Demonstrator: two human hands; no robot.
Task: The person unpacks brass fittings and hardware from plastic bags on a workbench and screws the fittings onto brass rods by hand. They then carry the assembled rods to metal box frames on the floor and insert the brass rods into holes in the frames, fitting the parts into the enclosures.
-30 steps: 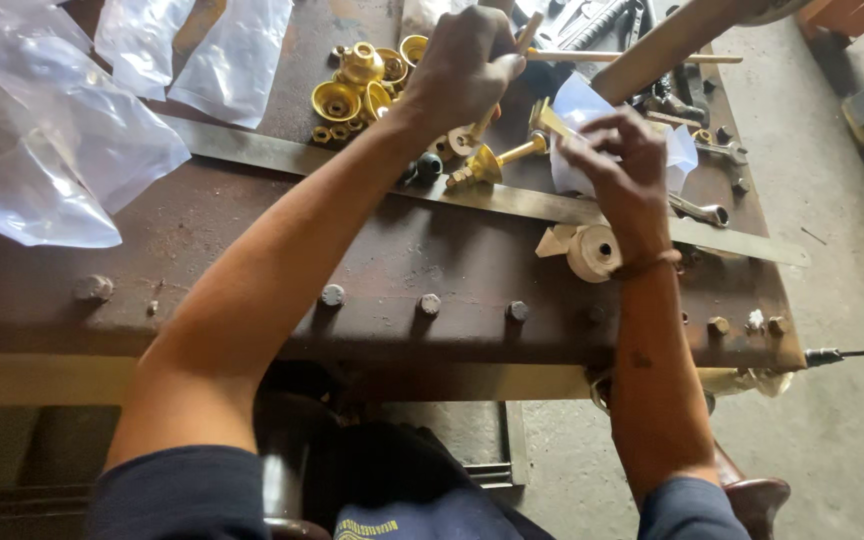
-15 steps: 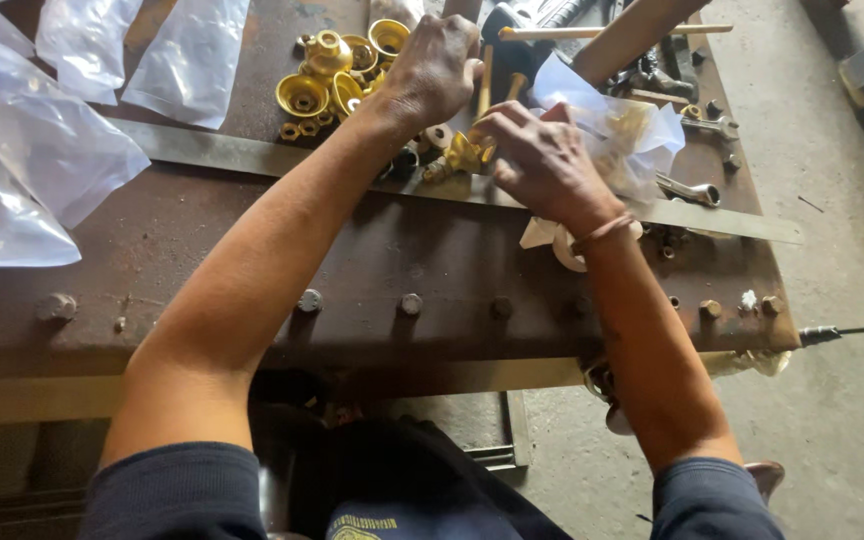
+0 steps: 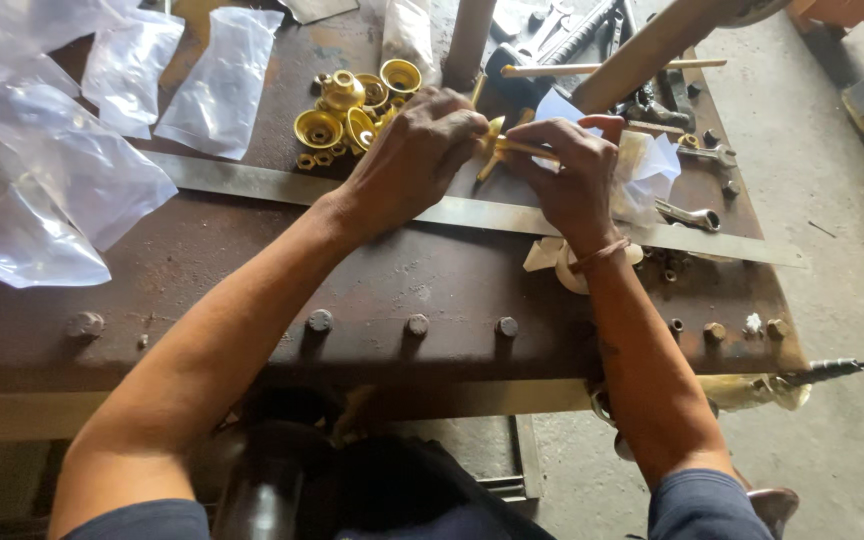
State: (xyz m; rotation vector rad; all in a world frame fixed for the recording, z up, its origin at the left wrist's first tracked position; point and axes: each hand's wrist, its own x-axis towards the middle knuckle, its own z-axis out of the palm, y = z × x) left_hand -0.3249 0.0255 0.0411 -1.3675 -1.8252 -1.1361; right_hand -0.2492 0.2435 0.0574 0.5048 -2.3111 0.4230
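Your left hand [image 3: 417,150] and right hand [image 3: 567,175] meet over the rusty steel workbench [image 3: 252,280], both clamped on one brass fitting [image 3: 500,148], held just above the flat metal strip [image 3: 452,212]. By my judgement you are mid-assembly, working its thin stem between your fingertips. The next move calls for a steady left grip while the right turns. Loose brass parts [image 3: 352,105] lie just beyond your left hand.

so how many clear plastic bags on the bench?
About 5: two overlapping at the left edge, one top-left corner, two side by side up top. Overlaps may hide more.
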